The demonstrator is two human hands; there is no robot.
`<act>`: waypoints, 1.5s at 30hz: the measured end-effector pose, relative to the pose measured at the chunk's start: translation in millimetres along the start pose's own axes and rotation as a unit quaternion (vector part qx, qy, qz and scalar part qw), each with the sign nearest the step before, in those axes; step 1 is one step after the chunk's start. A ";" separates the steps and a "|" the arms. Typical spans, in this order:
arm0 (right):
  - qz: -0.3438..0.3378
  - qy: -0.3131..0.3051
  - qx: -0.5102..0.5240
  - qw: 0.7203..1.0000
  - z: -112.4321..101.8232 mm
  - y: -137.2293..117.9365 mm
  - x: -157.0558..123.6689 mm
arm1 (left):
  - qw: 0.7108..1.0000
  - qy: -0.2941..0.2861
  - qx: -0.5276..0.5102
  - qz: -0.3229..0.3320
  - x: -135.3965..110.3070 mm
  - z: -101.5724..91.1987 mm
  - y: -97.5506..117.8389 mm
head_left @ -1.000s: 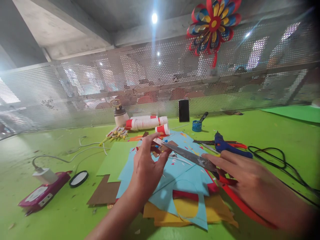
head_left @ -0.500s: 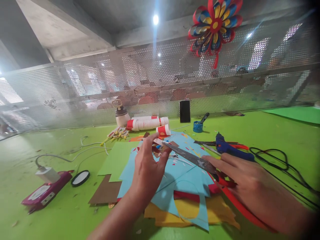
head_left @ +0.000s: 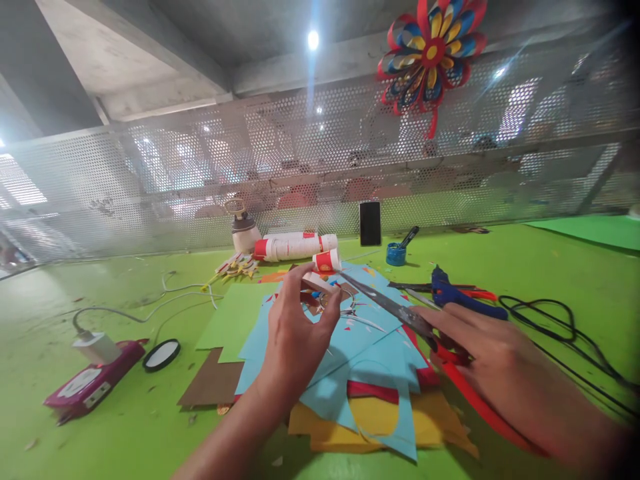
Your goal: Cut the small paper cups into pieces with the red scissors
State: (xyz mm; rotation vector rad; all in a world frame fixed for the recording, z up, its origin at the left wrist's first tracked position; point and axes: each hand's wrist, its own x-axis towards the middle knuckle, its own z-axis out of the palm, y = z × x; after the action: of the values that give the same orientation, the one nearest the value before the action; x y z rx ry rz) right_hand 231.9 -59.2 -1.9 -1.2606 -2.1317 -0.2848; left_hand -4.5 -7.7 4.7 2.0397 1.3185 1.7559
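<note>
Between thumb and fingers, my left hand (head_left: 297,333) pinches a small white paper strip (head_left: 320,283) above the paper pile. My right hand (head_left: 495,367) grips red-handled scissors (head_left: 395,310), whose blades look close together and point toward the strip without touching it. Beneath both hands lie light blue paper sheets (head_left: 325,387), with small scraps and thin curled offcuts on them. A red and white paper cup (head_left: 327,261) lies on its side just beyond my left fingertips.
A blue glue gun (head_left: 463,300) and its black cable (head_left: 560,327) lie on the right. At the back are stacked paper cups (head_left: 300,248), a phone (head_left: 370,223), a blue paint jar (head_left: 395,253) and a spray bottle (head_left: 245,230). A purple power strip (head_left: 95,383) sits left.
The scissors' tip has moved right and up, away from the white strip. My left hand keeps its hold, and the strip is tilted a little differently.
</note>
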 end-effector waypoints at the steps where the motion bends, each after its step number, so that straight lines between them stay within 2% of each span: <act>1: 0.007 -0.004 0.005 1.000 0.0 2.0 0.7 | 1.000 0.001 -0.007 -0.004 0.3 0.2 0.0; 7: 0.070 0.019 -0.004 0.997 7.7 19.8 3.5 | 0.998 -0.004 -0.055 -0.020 -0.2 0.7 -0.5; 11: 0.084 -0.005 -0.046 0.995 14.3 29.2 7.0 | 0.993 -0.013 -0.108 -0.040 1.0 1.7 0.1; 17: 0.098 -0.022 -0.083 0.991 17.9 39.2 10.7 | 0.964 -0.061 -0.237 -0.102 6.1 1.1 5.6; 24: 0.132 -0.135 -0.136 0.973 22.0 40.4 13.3 | 0.937 -0.081 -0.306 -0.149 8.4 -2.1 7.6; 32: 0.168 -0.187 -0.117 0.961 28.9 47.4 17.6 | 0.882 -0.140 -0.418 -0.165 7.0 -3.6 3.4; 39: 0.231 -0.168 -0.085 0.955 47.1 51.9 17.4 | 0.827 -0.191 -0.497 -0.180 8.3 -3.8 -5.6; 42: 0.242 -0.130 -0.041 0.960 48.0 52.7 20.7 | 0.824 -0.205 -0.495 -0.185 8.5 -3.7 -5.1; 45: 0.254 -0.062 0.033 0.965 45.1 52.7 24.9 | 0.829 -0.193 -0.495 -0.178 8.0 -2.9 -2.6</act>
State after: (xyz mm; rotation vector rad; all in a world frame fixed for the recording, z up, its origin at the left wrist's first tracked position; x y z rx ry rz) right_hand 249.6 7.3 -28.2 -1.7631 -1.8127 0.0884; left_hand -8.8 -1.9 9.9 1.3094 0.4236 1.3006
